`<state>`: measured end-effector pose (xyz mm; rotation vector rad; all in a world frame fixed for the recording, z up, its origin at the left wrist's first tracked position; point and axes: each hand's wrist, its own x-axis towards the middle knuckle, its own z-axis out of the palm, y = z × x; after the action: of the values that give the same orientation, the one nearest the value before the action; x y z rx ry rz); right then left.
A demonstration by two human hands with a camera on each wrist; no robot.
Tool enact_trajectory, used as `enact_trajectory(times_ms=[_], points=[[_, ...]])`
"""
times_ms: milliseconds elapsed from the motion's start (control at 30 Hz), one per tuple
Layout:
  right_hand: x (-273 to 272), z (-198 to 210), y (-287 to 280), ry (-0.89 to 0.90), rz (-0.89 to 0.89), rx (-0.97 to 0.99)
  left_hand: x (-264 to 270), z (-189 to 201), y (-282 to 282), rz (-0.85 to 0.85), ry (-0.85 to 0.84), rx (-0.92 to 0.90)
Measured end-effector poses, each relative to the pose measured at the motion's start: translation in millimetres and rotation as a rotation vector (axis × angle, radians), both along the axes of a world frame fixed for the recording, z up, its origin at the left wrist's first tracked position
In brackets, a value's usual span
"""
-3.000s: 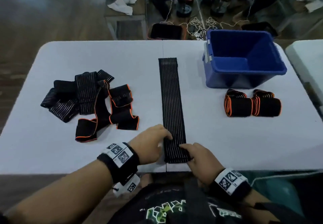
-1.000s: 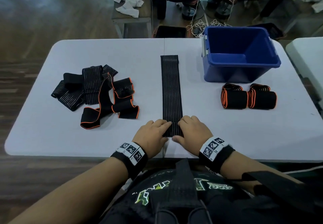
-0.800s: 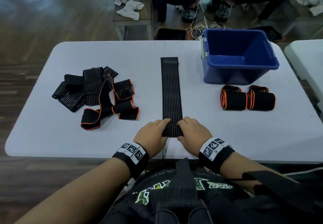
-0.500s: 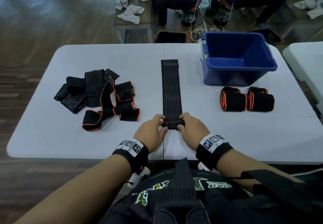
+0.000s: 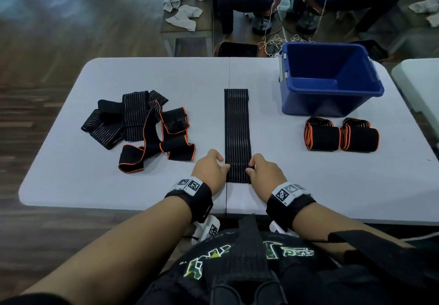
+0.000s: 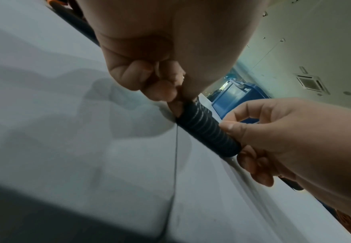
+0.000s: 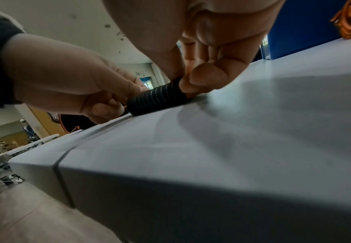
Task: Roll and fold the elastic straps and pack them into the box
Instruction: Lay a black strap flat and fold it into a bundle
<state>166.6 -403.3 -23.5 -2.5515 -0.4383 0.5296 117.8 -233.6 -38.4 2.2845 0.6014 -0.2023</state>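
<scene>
A long black striped strap [image 5: 236,124] lies flat down the middle of the white table [image 5: 71,181]. Its near end is wound into a small tight roll [image 6: 207,131] [image 7: 156,100]. My left hand [image 5: 223,165] pinches the roll's left end, and my right hand [image 5: 250,168] pinches its right end with thumb and fingers [image 7: 201,80]. The blue box [image 5: 327,78] stands open at the far right. It looks empty as far as its inside shows. Two rolled orange-edged straps [image 5: 322,137] [image 5: 360,138] lie side by side in front of it.
A loose pile of black striped and orange-edged straps [image 5: 142,126] lies on the table's left half. A second white table's edge [image 5: 418,78] is at the right. Beyond the far edge are a bench with cloths [image 5: 185,17], cables and seated people.
The strap's near end, flat under my fingers before, is now wound into a small roll. Both hands have shifted from lying on the strap to pinching the roll's ends, a little farther from the table edge.
</scene>
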Motion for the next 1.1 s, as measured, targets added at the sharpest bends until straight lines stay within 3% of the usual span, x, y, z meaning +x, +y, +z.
enact_trajectory(times_ms=[333,533,800,967,1100], points=[[-2.6,-2.2,-10.3,0.042,0.1,0.012,-2.2,2.8,-1.7,-0.215,-0.037,0.161],[5.5,-3.7,-17.0,0.004,0.278,-0.193,-8.5,-1.1,5.0,-0.353,-0.025,0.274],[32.2,1.1,-6.9,0.191,0.006,0.04,-4.9,6.2,5.5,-0.163,0.015,0.037],[41.2,0.1,-0.1,0.268,-0.067,-0.023,4.6,5.4,3.1,-0.12,0.108,-0.006],[44.9,1.3,8.2,0.29,-0.093,-0.183,11.4,6.6,1.7,-0.127,0.211,0.014]])
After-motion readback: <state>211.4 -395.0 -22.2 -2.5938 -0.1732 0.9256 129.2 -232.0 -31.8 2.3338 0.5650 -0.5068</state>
